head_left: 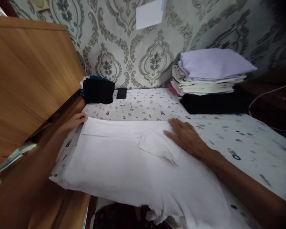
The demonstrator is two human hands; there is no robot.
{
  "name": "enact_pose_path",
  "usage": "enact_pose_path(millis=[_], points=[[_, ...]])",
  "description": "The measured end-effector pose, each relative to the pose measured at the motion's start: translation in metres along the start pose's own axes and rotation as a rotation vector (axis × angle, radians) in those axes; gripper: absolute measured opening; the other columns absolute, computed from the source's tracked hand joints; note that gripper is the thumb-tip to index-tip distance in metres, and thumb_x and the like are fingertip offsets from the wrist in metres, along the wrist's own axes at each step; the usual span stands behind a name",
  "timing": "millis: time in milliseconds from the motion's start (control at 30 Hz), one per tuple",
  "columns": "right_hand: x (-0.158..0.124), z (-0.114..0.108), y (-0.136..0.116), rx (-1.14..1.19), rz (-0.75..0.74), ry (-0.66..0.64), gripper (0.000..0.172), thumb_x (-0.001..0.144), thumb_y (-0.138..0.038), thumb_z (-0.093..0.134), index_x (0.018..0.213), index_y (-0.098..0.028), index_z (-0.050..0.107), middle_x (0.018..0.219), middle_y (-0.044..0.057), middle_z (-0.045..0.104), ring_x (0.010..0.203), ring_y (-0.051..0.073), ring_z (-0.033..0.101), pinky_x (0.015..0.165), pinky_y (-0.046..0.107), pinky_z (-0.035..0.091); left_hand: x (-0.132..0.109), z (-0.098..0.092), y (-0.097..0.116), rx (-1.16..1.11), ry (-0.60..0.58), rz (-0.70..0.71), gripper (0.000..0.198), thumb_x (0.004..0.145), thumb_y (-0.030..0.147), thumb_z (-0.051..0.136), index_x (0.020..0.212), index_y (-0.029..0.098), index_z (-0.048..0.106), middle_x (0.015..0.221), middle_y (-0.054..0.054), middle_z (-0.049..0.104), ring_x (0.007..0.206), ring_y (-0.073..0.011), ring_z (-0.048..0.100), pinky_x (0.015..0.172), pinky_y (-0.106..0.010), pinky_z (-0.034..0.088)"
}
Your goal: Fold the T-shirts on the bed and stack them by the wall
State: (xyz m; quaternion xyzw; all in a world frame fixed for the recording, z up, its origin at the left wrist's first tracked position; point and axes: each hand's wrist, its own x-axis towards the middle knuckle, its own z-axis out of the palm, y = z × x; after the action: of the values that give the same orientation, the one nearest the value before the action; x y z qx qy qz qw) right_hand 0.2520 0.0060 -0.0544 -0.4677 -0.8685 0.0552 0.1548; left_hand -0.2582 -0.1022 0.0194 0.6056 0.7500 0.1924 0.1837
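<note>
A white T-shirt (114, 156) lies spread on the patterned sheet, its far side folded over in a long strip with the short sleeve (154, 146) turned on top. My left hand (77, 120) pinches the far left corner of the shirt between thumb and fingers. Flat on the fold's right end rests my right hand (183, 133), fingers stretched out and thumb apart. Toward me, the lower part of the shirt is bunched and hangs over the near edge.
A patterned sheet (143, 106) covers the surface. Dark folded clothes (98, 90) and a small black flat object (121, 93) lie at the back left. At the back right stands a folded stack topped with lilac cloth (214, 63). A wooden panel (30, 70) rises on the left.
</note>
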Motion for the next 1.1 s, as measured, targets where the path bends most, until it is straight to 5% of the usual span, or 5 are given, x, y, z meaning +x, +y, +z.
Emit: enact_pose_path(millis=[200,400,533,867,1100], points=[[0.0,0.006,0.006,-0.001,0.1,-0.083,0.071,0.096,-0.063,0.037,0.153,-0.019,0.042,0.161,0.013,0.039,0.152,0.032,0.027,0.123,0.056,0.022,-0.002,0.014,0.013,0.257,0.073,-0.103,0.025,0.078,0.043,0.046,0.081,0.02,0.055,0.083,-0.007,0.062,0.083,-0.023,0.06,0.076,-0.034,0.047],[-0.001,-0.011,0.012,0.287,0.182,0.046,0.066,0.103,-0.052,0.02,0.154,-0.015,0.041,0.161,0.013,0.04,0.151,0.025,0.033,0.123,0.047,0.028,-0.026,0.045,0.047,0.458,0.125,0.12,0.058,0.097,0.044,0.03,0.142,0.011,0.044,0.148,-0.019,0.049,0.139,-0.0351,0.045,0.113,-0.05,0.037],[-0.001,-0.012,0.024,0.173,0.184,-0.082,0.06,0.103,-0.044,0.022,0.151,-0.017,0.046,0.16,0.011,0.041,0.153,0.026,0.028,0.125,0.054,0.019,-0.035,0.076,0.032,0.392,-0.079,0.234,0.074,0.098,0.058,0.027,0.159,0.015,0.027,0.168,-0.012,0.025,0.153,-0.0312,0.027,0.123,-0.048,0.026],[0.008,-0.011,0.043,0.141,0.325,0.017,0.057,0.105,-0.041,0.022,0.148,-0.018,0.05,0.16,0.012,0.041,0.152,0.029,0.029,0.123,0.057,0.024,-0.034,0.087,0.0,0.534,-0.012,0.218,0.077,0.099,0.059,0.023,0.16,0.013,0.028,0.166,-0.014,0.028,0.155,-0.0315,0.022,0.123,-0.053,0.025],[-0.048,-0.042,-0.018,0.231,-0.161,-0.062,0.052,0.104,-0.048,0.039,0.143,-0.019,0.056,0.158,0.012,0.044,0.152,0.027,0.03,0.124,0.053,0.025,-0.043,0.083,0.03,0.484,0.002,0.186,0.077,0.098,0.061,0.026,0.159,0.014,0.031,0.165,-0.016,0.032,0.154,-0.0336,0.025,0.123,-0.054,0.023]])
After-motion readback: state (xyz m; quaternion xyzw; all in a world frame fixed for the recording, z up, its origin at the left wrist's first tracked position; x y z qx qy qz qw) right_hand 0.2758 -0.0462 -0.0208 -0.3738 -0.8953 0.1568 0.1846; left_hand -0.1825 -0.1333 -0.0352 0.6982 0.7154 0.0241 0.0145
